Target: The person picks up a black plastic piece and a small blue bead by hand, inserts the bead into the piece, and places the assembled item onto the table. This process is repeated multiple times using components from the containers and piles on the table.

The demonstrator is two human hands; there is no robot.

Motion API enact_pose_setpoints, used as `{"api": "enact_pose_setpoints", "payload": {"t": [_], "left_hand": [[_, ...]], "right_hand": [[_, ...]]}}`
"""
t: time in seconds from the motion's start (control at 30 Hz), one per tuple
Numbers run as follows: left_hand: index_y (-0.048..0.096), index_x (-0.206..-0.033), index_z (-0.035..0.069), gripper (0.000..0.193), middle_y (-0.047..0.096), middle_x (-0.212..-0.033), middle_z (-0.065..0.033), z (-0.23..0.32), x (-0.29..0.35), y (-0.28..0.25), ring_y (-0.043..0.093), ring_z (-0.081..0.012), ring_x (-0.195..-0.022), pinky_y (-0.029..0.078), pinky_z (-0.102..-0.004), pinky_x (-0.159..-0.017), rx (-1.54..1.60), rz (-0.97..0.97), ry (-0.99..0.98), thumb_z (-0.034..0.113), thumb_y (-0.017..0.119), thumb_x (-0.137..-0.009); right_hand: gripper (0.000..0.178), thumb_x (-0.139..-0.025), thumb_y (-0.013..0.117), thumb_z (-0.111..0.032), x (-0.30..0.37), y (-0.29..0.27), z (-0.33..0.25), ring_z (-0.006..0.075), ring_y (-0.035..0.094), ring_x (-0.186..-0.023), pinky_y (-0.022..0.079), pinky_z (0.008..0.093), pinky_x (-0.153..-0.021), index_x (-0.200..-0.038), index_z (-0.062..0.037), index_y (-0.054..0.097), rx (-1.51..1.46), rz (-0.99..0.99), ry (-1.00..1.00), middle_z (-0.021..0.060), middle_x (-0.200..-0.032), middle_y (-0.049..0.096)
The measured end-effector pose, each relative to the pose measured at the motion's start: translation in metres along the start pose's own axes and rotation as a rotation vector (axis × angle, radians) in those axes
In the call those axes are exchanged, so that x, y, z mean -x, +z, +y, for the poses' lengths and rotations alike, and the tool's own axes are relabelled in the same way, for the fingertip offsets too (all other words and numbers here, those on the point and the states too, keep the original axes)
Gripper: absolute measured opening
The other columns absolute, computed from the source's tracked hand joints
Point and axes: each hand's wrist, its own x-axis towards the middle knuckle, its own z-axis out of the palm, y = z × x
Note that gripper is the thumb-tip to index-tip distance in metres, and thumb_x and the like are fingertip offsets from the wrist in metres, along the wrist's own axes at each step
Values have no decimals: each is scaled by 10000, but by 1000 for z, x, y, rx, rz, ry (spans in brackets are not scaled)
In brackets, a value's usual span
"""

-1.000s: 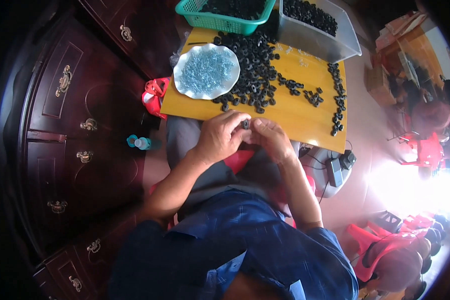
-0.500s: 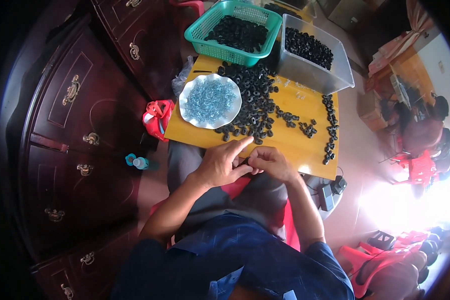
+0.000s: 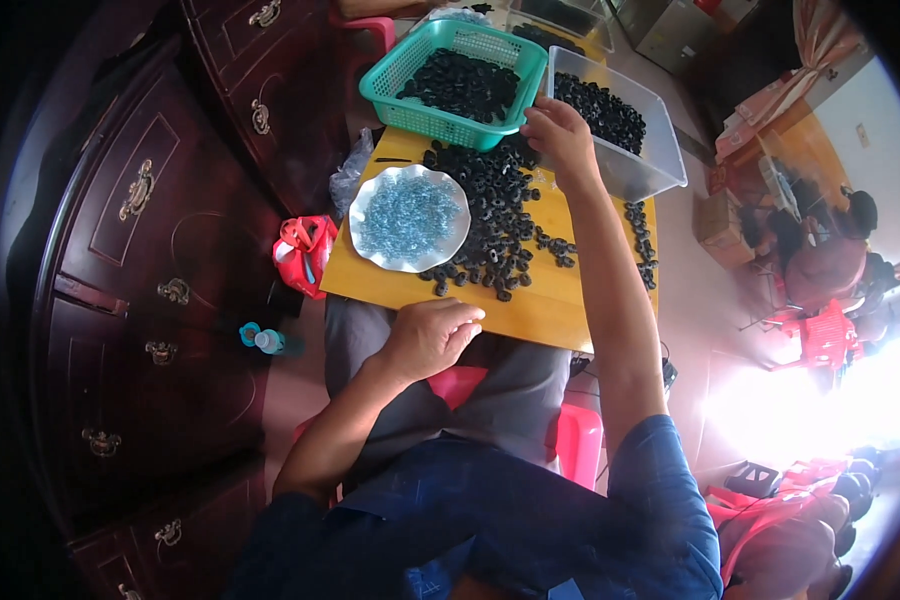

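My left hand (image 3: 435,338) is closed just off the table's near edge, thumb and forefinger together; whatever it may hold is hidden. Stretched far forward, my right hand (image 3: 564,140) has its fingers curled at the right corner of the green basket (image 3: 430,122), beside the clear plastic bin (image 3: 650,183). I cannot make out anything in its fingers. Small black ring-like parts (image 3: 495,215) lie piled on the yellow table (image 3: 375,285). A scalloped white plate (image 3: 368,255) full of tiny clear bluish pieces stands left of the pile. Black parts fill much of the basket and the bin.
A row of black parts (image 3: 641,240) runs along the table's right side. Dark wooden drawers (image 3: 120,210) stand on the left, with a red bag (image 3: 305,255) and a bottle (image 3: 268,342) near them. Other people sit at the right by red chairs (image 3: 830,335).
My hands were together at the table's near edge; now my right hand has reached forward to the basket corner. My left hand has stayed near the edge, its forefinger no longer stretched out.
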Motion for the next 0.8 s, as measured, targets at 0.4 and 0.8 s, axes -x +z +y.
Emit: {"api": "enact_pose_setpoints", "payload": {"t": [0.4, 0.8], "left_hand": [[682, -932, 24, 114, 692, -833, -127, 2, -2, 10, 678, -325, -742, 530, -399, -646, 21, -57, -8, 73, 707, -833], [677, -915, 30, 89, 668, -780, -121, 4, 0, 11, 663, -320, -699, 513, -401, -611, -20, -74, -3, 68, 703, -839]], "right_hand": [[216, -867, 638, -192, 132, -86, 100, 223, 715, -796, 552, 332, -761, -1013, -74, 744, 614, 209, 137, 101, -866, 740], [195, -866, 620, -231, 173, -71, 93, 355, 667, -926, 532, 447, -829, -991, -121, 721, 1025, 195, 45, 139, -992, 673]]}}
